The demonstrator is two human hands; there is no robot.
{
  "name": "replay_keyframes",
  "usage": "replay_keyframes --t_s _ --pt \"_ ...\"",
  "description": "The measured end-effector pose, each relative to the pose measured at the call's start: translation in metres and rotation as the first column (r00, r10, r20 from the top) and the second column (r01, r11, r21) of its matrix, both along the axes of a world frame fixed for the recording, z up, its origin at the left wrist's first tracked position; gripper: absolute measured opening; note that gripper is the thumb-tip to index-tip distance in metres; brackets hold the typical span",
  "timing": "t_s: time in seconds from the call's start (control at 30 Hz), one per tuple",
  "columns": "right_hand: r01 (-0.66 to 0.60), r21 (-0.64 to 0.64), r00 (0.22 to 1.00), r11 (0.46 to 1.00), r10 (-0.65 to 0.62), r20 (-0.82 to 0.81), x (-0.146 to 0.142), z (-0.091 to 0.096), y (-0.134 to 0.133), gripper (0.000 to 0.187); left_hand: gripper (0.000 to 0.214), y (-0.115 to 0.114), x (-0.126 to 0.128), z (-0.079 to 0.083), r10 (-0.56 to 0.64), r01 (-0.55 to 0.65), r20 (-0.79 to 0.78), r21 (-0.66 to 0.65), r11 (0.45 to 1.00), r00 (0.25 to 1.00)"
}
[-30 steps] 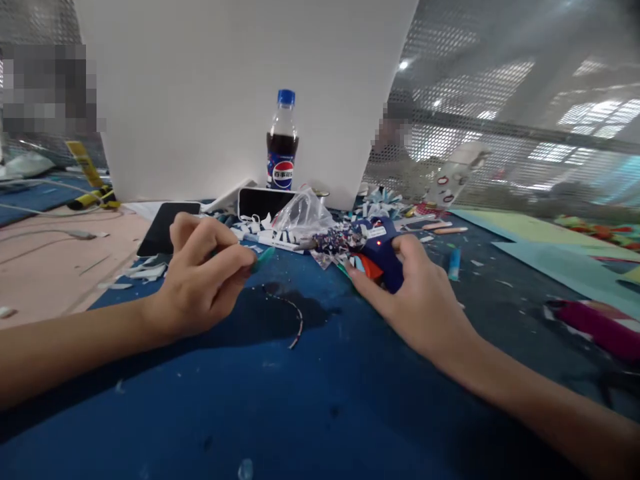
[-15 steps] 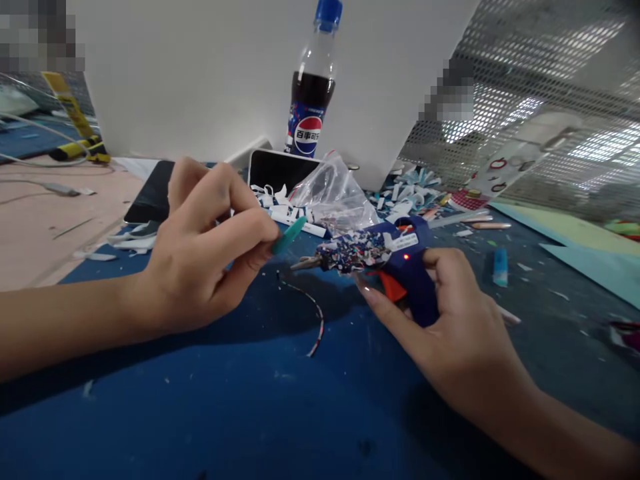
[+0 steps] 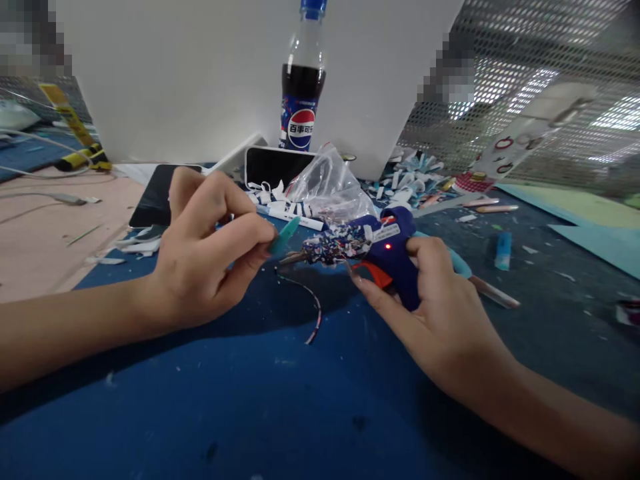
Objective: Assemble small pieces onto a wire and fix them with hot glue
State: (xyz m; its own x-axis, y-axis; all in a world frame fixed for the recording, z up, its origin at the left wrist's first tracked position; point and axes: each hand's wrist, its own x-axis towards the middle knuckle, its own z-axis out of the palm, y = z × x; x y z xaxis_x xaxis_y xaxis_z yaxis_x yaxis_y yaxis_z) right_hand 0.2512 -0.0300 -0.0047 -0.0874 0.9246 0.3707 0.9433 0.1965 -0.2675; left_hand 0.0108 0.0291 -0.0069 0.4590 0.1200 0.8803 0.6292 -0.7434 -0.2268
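Pinched between the thumb and fingers of my left hand is a small teal strip, its pointed end sticking out to the right. My right hand grips a dark blue hot glue gun by the handle, with the thumb below the orange trigger. A small red light glows on the gun's side. Multicoloured flecks cover its front, and the metal nozzle points left, just below the teal strip. On the blue mat, under the nozzle, lies a thin curved speckled strand.
Behind are a cola bottle, a dark-screened phone, a clear plastic bag and white and blue scraps. A second phone lies left. A tool with a light-blue handle lies beyond my right hand, near a blue piece.
The glue gun has shifted slightly left, bringing its nozzle closer to the teal strip. The whole view has moved a little. Both hands keep their hold.
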Motion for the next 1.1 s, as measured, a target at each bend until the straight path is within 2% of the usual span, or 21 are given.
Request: replay_keyframes --t_s 0.43,0.6,0.77,1.03,1.1 --pt "0.049 -0.031 0.998 0.998 -0.051 -0.048 -0.0024 0.0024 0.0014 0.039 0.011 -0.0006 0.0015 0.0015 -0.022 0.022 0.007 0.007 1.000 1.000" --pt "0.070 -0.073 0.997 0.995 -0.072 -0.034 -0.0032 0.0029 0.0011 0.038 0.012 -0.0031 0.0013 0.0003 0.020 -0.020 0.010 -0.062 0.998 1.000" --pt "0.062 -0.073 0.998 0.995 -0.063 -0.013 -0.0027 0.0036 0.0001 0.036 0.011 -0.0019 0.0013 0.0004 -0.017 0.017 0.029 -0.021 1.000 0.999" --pt "0.012 -0.038 1.000 0.999 -0.011 0.014 -0.0015 0.0020 0.0004 0.033 0.010 0.0003 0.0013 -0.0007 -0.031 0.032 0.026 -0.036 0.999 0.999" --pt "-0.002 -0.029 1.000 1.000 0.003 0.020 -0.0016 0.0013 0.0006 0.031 0.009 0.0007 0.0014 -0.0013 -0.066 0.068 0.038 -0.055 0.996 0.997"
